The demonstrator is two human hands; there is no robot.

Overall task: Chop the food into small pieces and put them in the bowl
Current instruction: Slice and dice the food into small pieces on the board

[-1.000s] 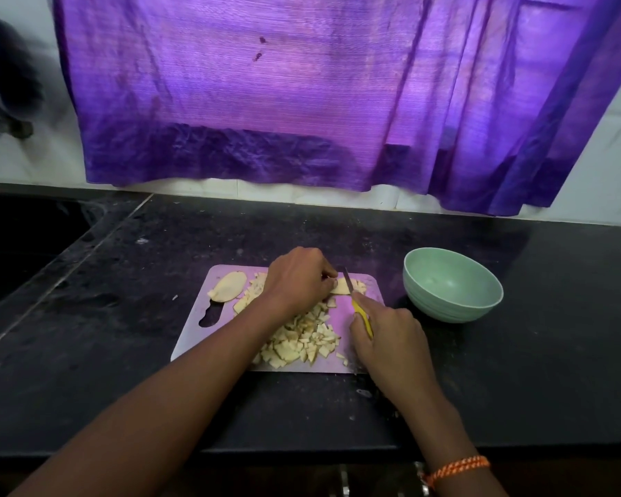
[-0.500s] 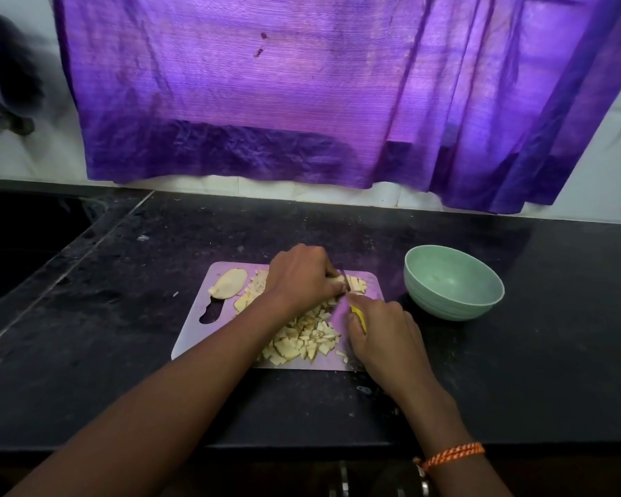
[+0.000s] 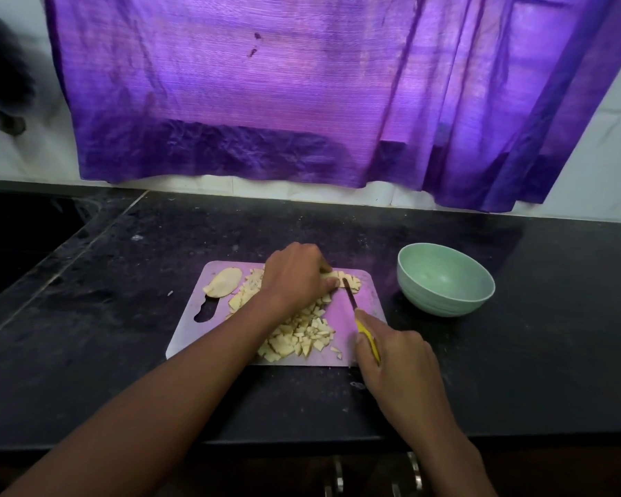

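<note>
The right hand (image 3: 397, 356) clenches a yellow-handled knife (image 3: 360, 319). Pale diced food pieces (image 3: 302, 335) lie heaped on the lilac plastic cutting board (image 3: 341, 317). Beyond, the left hand (image 3: 296, 276) pins uncut slices (image 3: 346, 279): chopping is underway. Next, a downward cut beside the fingertips. The green bowl (image 3: 445, 281) waits empty on the table.

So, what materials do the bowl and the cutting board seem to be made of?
The bowl looks like matte green plastic or melamine: even colour, no glaze shine. The cutting board seems thin plastic, pale and smooth, with a cut-out handle hole; it could also be metal under this purple light.
</note>
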